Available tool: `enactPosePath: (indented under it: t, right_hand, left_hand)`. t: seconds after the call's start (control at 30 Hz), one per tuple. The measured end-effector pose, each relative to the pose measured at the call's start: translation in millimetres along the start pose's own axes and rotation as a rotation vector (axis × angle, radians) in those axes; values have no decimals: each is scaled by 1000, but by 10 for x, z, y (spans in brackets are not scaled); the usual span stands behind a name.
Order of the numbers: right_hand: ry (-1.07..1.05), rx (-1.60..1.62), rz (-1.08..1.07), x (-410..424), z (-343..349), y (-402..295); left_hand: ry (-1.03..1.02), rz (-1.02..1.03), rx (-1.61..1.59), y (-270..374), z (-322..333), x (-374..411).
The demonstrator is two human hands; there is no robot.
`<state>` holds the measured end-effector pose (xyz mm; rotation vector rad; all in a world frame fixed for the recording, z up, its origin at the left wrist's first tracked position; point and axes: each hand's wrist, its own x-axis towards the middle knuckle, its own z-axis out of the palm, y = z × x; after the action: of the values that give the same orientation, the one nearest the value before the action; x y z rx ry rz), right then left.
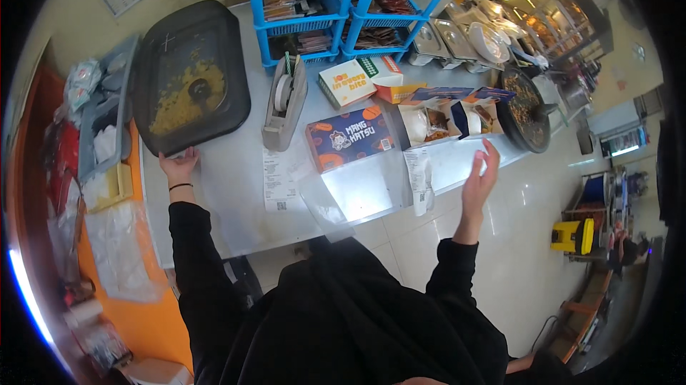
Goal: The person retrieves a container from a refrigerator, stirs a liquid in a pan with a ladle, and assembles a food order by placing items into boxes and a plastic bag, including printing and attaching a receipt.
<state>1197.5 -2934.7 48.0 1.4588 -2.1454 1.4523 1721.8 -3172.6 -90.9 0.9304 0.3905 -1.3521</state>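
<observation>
My left hand (179, 167) is palm up with fingers apart at the near edge of a dark tub (236, 90); its fingertips are at the rim. Yellow food, perhaps rice, shows inside. My right hand (478, 179) hangs in the air, fingers loosely spread and empty, just in front of two open food boxes. The wider open box (415, 128) contains white rice and a browned piece of food. Beside it, a smaller open box (474, 120) also has food in it. Left of these lies a closed dark blue printed carton (351, 136).
A tape dispenser (285, 101) stands behind a paper receipt (281, 181); another receipt (420, 181) overhangs the counter edge. Blue racks (300, 25) hold packets. Small cartons (345, 84) sit behind. A round dark pan (524, 109) is at right. Another person (624, 251) is far right.
</observation>
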Motion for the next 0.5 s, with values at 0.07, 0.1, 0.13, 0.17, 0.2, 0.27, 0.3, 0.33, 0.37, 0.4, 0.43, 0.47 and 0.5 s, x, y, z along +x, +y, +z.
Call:
enactPosePath:
  t: [0.07,0.1,0.13,0.17,0.2,0.27,0.3,0.33,0.37,0.4,0.43,0.47,0.5]
  right_hand:
    - [100,-19,61,-16,-116,-60]
    - [139,-23,62,-34,-132,-103]
    - [177,-27,61,-40,-139,-144]
    - [209,-22,59,-33,-125,-190]
    - [231,-10,64,-11,-87,-241]
    - [264,17,73,30,59,-364]
    - [268,29,62,37,131,-410]
    - [276,36,53,44,195,-450]
    - [277,64,33,88,294,-509]
    - [246,77,-5,149,411,-609]
    - [213,92,-44,224,518,-732]
    - [179,117,-83,288,652,-866]
    - [168,134,-83,310,787,-952]
  left_hand:
    - [111,-9,48,7,207,104]
    - [161,-18,120,1,314,122]
    - [210,-25,189,-21,402,151]
    - [191,-38,216,18,409,233]
    - [354,-46,169,67,463,334]
    - [685,-58,67,158,566,502]
    - [601,-51,116,72,645,359]
    - [515,-48,168,-93,752,-1]
    - [427,-33,198,-96,780,-224]
    - [356,-55,76,-14,643,-126]
    - [284,-72,-49,22,430,70]
    - [207,-80,-176,124,269,232]
    - [144,-130,-208,158,185,206]
